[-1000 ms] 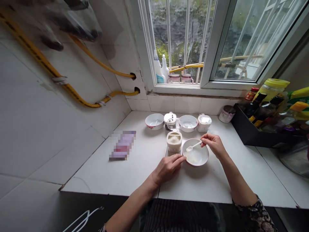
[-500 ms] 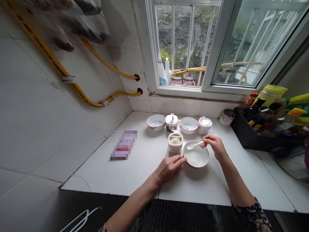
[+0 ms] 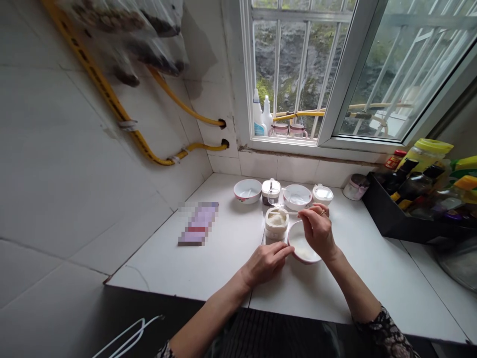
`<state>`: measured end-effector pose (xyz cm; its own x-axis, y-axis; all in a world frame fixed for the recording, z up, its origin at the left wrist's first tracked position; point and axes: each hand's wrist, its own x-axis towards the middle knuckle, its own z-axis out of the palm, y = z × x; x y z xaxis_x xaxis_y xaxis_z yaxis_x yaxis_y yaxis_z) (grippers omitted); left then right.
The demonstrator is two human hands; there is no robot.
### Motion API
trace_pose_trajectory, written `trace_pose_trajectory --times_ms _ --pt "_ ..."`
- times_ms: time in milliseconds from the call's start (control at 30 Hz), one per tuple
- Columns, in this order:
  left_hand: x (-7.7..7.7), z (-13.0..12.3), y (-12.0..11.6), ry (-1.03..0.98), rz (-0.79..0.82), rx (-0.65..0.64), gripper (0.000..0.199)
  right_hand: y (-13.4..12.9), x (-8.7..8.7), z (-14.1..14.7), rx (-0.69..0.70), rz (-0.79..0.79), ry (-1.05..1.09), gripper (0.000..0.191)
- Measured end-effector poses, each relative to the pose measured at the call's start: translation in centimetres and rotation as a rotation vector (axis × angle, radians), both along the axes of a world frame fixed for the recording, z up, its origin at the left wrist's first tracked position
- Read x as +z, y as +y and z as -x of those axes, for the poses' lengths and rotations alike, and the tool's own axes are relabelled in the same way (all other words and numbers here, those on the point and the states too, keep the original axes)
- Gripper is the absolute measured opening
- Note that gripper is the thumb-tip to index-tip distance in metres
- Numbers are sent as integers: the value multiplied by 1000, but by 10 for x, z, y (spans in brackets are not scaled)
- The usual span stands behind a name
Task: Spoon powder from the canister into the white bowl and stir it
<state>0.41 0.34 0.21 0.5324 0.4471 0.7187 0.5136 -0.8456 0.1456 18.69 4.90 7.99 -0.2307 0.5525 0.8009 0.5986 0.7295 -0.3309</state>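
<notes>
Light comes from the window at two o'clock. The wall at nine is dim; the purple thing at eight looks blocky.

"What is being worn here?"
"Dark sleeves are showing a pale floral pattern."
"And in front?"
"A black, ribbed garment is showing, and a golden ring is sitting on the right grip."
</notes>
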Motion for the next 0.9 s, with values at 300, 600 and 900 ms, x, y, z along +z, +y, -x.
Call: trace_pose_trajectory --times_ms 300,600,900 --pt "0 1 0 10 4 -6 34 -1 -2 -7 -39 315 329 13" --pt "1 4 -1 1 39 -30 35 5 1 -51 33 700 80 14" --pt "3 4 -2 -7 27 -30 34 0 -11 -37 7 675 20 13"
